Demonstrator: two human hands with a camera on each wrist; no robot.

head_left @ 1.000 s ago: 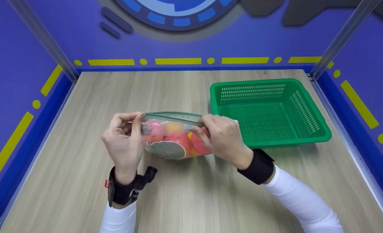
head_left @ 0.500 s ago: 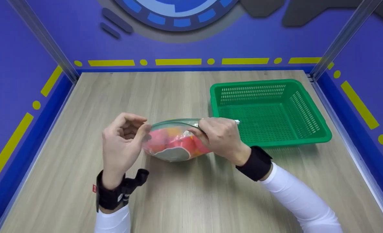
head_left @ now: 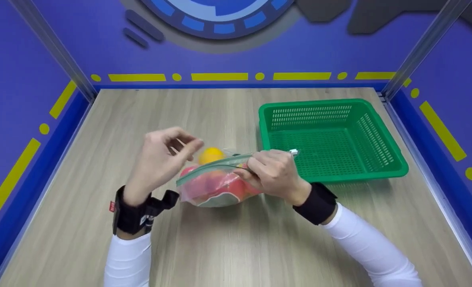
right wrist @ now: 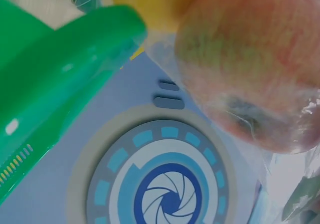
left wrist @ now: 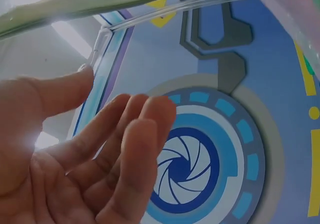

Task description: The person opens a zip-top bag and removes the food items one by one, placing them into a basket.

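Note:
A clear zip bag (head_left: 220, 185) with a green zip strip (head_left: 198, 171) bulges with red fruit; its mouth is parted. A yellow round fruit (head_left: 211, 154) shows behind the strip. My right hand (head_left: 273, 171) grips the bag's upper right edge, fingers curled over it, a white slider (head_left: 294, 152) just past the knuckles. In the right wrist view an apple (right wrist: 250, 63) shows through the plastic. My left hand (head_left: 162, 157) is off the bag, above its left end. Its bent fingers (left wrist: 137, 144) and thumb stand apart with nothing between them.
A green plastic basket (head_left: 339, 175) stands at the right, close beyond the right hand. Blue walls (head_left: 236, 59) with yellow marks border the wooden table (head_left: 160, 111) at the back and both sides.
My left hand has let go of the bag's left corner and moved up and right. The strip's left end has swung down toward me, and the yellow fruit shows behind it. The right hand keeps its grip.

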